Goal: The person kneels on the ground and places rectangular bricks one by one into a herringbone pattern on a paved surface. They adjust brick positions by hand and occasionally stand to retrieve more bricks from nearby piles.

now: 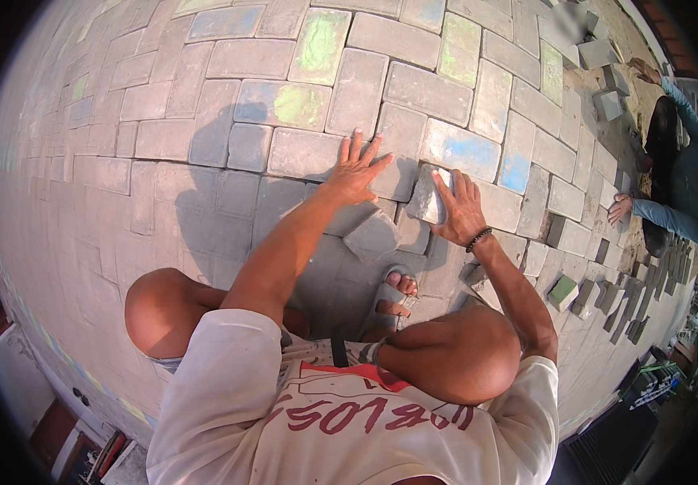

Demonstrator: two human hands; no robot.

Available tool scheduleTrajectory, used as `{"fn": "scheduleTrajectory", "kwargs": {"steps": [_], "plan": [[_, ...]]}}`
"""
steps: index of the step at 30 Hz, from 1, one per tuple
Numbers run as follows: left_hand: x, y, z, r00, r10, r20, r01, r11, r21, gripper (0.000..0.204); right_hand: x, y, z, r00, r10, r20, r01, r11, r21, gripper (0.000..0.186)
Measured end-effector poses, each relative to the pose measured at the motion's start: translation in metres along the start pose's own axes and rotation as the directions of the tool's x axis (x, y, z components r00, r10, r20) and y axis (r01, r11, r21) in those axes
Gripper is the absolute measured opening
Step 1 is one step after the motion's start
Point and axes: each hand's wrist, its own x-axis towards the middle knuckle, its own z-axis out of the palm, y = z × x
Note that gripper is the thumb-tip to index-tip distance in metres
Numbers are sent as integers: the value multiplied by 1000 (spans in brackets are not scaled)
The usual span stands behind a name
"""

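Note:
I squat on grey paving blocks, some marked with blue and green patches. My left hand (357,170) rests palm down on the pavers (292,145) with its fingers spread. To its right, my right hand (463,208) grips a grey block (425,194), thumb across its top face and fingers over the far side. Another grey block (371,236) lies tilted just below my left hand, near my sandalled foot (397,293). The underside of the gripped block is hidden, so I cannot tell whether it touches the pavers below.
At the right, a co-worker (684,170) in teal sleeves crouches by sandy ground (622,74), one hand (619,208) among the blocks. Loose blocks (632,299) are scattered at the lower right, near a green-faced block (562,291). Assorted objects (98,453) line the lower left edge.

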Motion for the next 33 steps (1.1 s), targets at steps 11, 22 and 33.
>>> {"fn": "scheduleTrajectory", "kwargs": {"steps": [11,22,33], "plan": [[2,4,10,972,51,-231,-51,999,6,75,-145,-11,57,972,217,94,-209,974,-91,110],[29,-31,-43,958,-77,-277,53,994,-91,45,-167,-30,55,911,285,297,-252,957,-146,74],[-183,76,-267,951,-225,210,246,966,-80,48,-351,-149,-186,344,600,722,-911,400,102,89]]}}
